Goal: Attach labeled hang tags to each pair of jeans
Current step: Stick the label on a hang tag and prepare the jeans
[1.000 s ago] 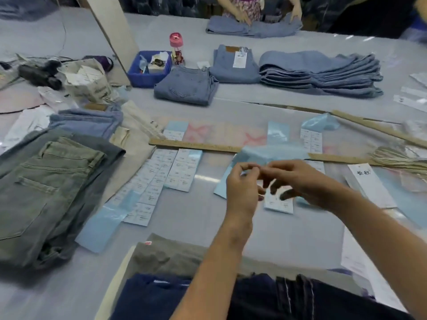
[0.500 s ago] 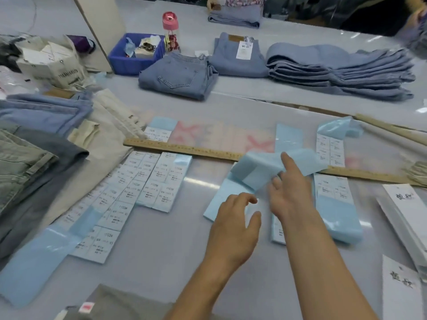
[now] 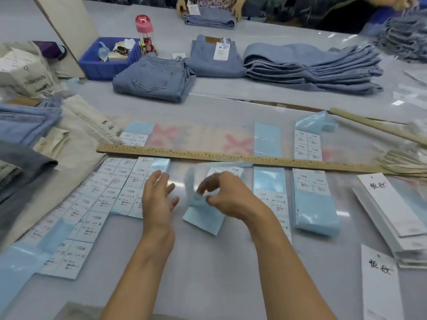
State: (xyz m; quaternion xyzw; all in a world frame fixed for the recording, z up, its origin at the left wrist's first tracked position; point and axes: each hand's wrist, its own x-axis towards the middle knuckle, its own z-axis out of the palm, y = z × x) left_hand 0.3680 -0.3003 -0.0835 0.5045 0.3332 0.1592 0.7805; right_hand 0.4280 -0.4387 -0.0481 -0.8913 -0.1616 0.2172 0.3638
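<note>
My right hand [image 3: 225,196] pinches a curled light-blue backing strip [image 3: 203,214] at the table's centre, its lower end lying flat. To its left my left hand [image 3: 158,196] hovers with fingers spread, holding nothing. Sheets of white size stickers on blue backing [image 3: 92,211] fan out to the left, and more sticker sheets [image 3: 308,183] lie to the right. White hang tags [image 3: 390,204] are stacked at the right edge, with one hang tag [image 3: 381,282] lying nearer me. Folded blue jeans [image 3: 154,79] lie at the back, and one pair [image 3: 215,58] carries a tag.
A long wooden ruler [image 3: 231,155] crosses the sticker sheets. A blue bin [image 3: 108,58] and pink-capped bottle [image 3: 145,35] stand at the back left. A tall jeans stack [image 3: 312,68] sits back right, darker trousers [image 3: 23,172] at the left. Another person's hands [image 3: 235,8] rest on jeans opposite.
The view has tilted up and away from the dark jeans near me. My hands parted; the right now pinches the blue backing strip low, while the left has opened beside it.
</note>
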